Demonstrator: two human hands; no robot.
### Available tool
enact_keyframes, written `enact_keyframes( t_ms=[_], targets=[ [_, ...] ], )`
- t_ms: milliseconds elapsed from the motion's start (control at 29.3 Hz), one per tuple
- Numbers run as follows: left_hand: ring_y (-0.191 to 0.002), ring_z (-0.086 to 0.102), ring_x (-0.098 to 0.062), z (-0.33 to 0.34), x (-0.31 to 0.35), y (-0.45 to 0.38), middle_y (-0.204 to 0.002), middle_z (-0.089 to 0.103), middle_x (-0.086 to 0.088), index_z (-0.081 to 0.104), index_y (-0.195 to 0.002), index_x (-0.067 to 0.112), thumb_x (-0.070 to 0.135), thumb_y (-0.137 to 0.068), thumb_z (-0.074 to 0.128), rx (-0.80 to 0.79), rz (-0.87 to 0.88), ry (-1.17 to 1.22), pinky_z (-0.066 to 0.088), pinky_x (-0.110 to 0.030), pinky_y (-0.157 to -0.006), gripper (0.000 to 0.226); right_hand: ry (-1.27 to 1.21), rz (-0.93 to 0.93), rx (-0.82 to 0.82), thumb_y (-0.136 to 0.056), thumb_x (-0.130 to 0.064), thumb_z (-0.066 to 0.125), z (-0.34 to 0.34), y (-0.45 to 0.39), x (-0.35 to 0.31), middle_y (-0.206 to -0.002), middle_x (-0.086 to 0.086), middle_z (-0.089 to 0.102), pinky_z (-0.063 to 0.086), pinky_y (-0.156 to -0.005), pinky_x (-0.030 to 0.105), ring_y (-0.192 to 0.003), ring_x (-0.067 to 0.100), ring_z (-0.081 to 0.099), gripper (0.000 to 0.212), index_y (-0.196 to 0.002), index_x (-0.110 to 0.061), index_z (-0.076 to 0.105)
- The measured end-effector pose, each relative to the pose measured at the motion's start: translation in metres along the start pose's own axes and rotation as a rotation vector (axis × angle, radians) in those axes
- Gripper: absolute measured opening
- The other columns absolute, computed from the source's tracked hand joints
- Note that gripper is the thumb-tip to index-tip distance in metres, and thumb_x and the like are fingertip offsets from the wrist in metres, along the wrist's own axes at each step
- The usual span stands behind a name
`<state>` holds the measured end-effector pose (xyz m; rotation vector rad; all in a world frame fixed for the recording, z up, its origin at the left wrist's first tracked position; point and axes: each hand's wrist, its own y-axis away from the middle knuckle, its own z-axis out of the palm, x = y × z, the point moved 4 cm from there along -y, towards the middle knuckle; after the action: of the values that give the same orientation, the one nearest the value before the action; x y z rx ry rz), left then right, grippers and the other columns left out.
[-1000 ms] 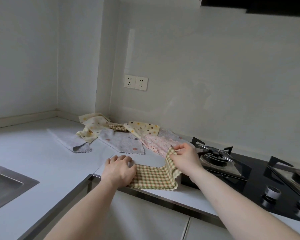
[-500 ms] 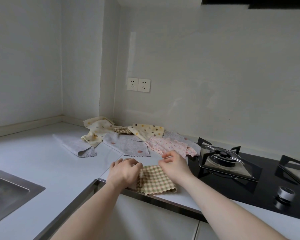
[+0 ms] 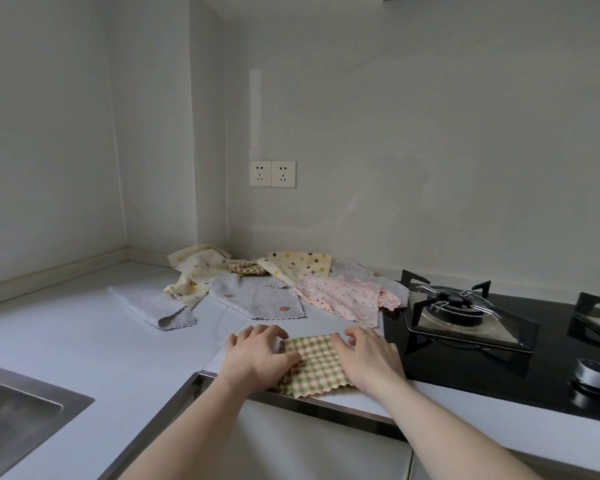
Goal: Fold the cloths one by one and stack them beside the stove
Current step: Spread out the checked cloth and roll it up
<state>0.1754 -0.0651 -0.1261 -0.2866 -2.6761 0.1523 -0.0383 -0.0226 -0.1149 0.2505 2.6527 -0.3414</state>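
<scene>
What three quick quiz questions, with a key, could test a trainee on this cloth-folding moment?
1. True or false: the folded green-and-orange checked cloth lies at the white countertop's front edge, left of the black glass gas stove.
2. Which hands rest on it?
A. left hand only
B. right hand only
C. both
3. Fill in: the loose pink floral cloth lies nearest the ____.

Key: 1 true; 2 C; 3 stove.
</scene>
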Motion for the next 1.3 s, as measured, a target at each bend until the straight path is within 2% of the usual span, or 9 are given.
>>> enact_keyframes(
  t_ms=[171, 410, 513, 649, 820, 991, 1162, 1230, 1299],
  targets=[
    [-0.132, 0.042, -0.021, 0.000, 0.003, -0.003, -0.133, 0.051, 0.008, 0.054, -0.126, 0.042, 0.067, -0.079, 0.048, 0.002, -0.036, 0.008, 0.024, -0.041, -0.114, 0.054, 0.149, -0.028, 0.017, -0.095, -0.063, 0.032, 0.009, 0.002, 0.002, -0.142, -0.002, 0.052, 0.032, -0.110, 0.039, -0.128, 0.020, 0.051, 0.057, -0.137, -0.032, 0.057],
    [-0.126, 0.045, -0.020, 0.001, 0.004, -0.004, -0.127, 0.054, 0.008, 0.059, -0.121, 0.036, 0.062, -0.077, 0.044, 0.054, 0.024, 0.024, 0.033, -0.040, -0.109, 0.053, 0.077, -0.133, 0.010, -0.097, -0.047, 0.041, 0.006, 0.005, -0.005, -0.123, -0.006, 0.060, 0.040, -0.103, 0.040, -0.109, 0.020, 0.061, 0.037, -0.121, -0.027, 0.061],
    [-0.122, 0.048, -0.018, -0.001, 0.006, -0.002, -0.122, 0.057, 0.010, 0.060, -0.112, 0.033, 0.054, -0.081, 0.051, 0.061, 0.058, 0.044, 0.038, -0.038, -0.103, 0.039, -0.044, -0.129, -0.005, -0.093, -0.040, 0.049, 0.003, 0.007, -0.004, -0.112, -0.013, 0.065, 0.048, -0.090, 0.035, -0.098, 0.017, 0.063, 0.021, -0.111, -0.033, 0.059],
    [-0.099, 0.062, -0.013, -0.005, 0.004, -0.001, -0.097, 0.068, 0.017, 0.062, -0.095, 0.036, 0.050, -0.070, 0.054, 0.076, 0.004, 0.227, 0.051, -0.032, -0.086, 0.030, -0.239, -0.067, 0.006, -0.088, -0.035, 0.058, 0.001, 0.006, 0.001, -0.103, -0.021, 0.066, 0.052, -0.072, 0.029, -0.089, 0.004, 0.063, 0.013, -0.100, -0.039, 0.058],
    [-0.087, 0.066, -0.011, -0.008, 0.003, -0.001, -0.084, 0.068, 0.016, 0.068, -0.088, 0.041, 0.051, -0.066, 0.061, 0.046, -0.041, 0.348, 0.053, -0.028, -0.079, 0.025, -0.446, -0.064, 0.043, -0.087, -0.024, 0.063, -0.001, 0.003, 0.004, -0.101, -0.020, 0.071, 0.053, -0.063, 0.030, -0.076, 0.003, 0.065, 0.018, -0.095, -0.040, 0.060],
    [-0.049, 0.050, -0.003, -0.012, 0.000, 0.000, -0.048, 0.054, 0.013, 0.073, -0.076, 0.028, 0.032, -0.078, 0.075, 0.164, -0.032, 0.487, 0.041, -0.025, -0.057, 0.005, -0.563, -0.123, 0.086, -0.089, -0.008, 0.063, 0.000, 0.002, 0.008, -0.102, -0.017, 0.071, 0.041, -0.047, 0.025, -0.042, 0.006, 0.045, 0.040, -0.107, -0.042, 0.069],
    [-0.052, 0.058, 0.000, -0.014, 0.001, 0.003, -0.058, 0.070, 0.010, 0.076, -0.085, 0.027, 0.027, -0.089, 0.075, 0.170, 0.021, 0.586, 0.045, -0.017, -0.057, 0.004, -0.649, -0.144, 0.118, -0.093, -0.004, 0.061, -0.003, 0.002, 0.010, -0.051, -0.015, 0.059, 0.035, -0.043, 0.022, -0.041, 0.005, 0.040, 0.036, -0.099, -0.037, 0.076],
    [-0.056, 0.062, -0.005, -0.015, 0.002, 0.004, -0.068, 0.076, 0.006, 0.077, -0.090, 0.023, 0.022, -0.091, 0.074, 0.145, 0.032, 0.643, 0.047, -0.013, -0.057, 0.003, -0.664, -0.149, 0.132, -0.094, -0.005, 0.062, -0.004, 0.002, 0.009, -0.056, -0.015, 0.063, 0.041, -0.044, 0.020, -0.047, 0.003, 0.050, 0.034, -0.097, -0.035, 0.077],
    [-0.059, 0.066, -0.008, -0.015, 0.003, 0.006, -0.074, 0.078, 0.003, 0.077, -0.093, 0.020, 0.017, -0.091, 0.075, 0.146, 0.056, 0.681, 0.050, -0.013, -0.060, 0.005, -0.675, -0.154, 0.150, -0.091, -0.004, 0.064, -0.004, 0.002, 0.009, -0.074, -0.018, 0.072, 0.055, -0.055, 0.024, -0.064, 0.005, 0.066, 0.034, -0.091, -0.035, 0.078]
  ],
)
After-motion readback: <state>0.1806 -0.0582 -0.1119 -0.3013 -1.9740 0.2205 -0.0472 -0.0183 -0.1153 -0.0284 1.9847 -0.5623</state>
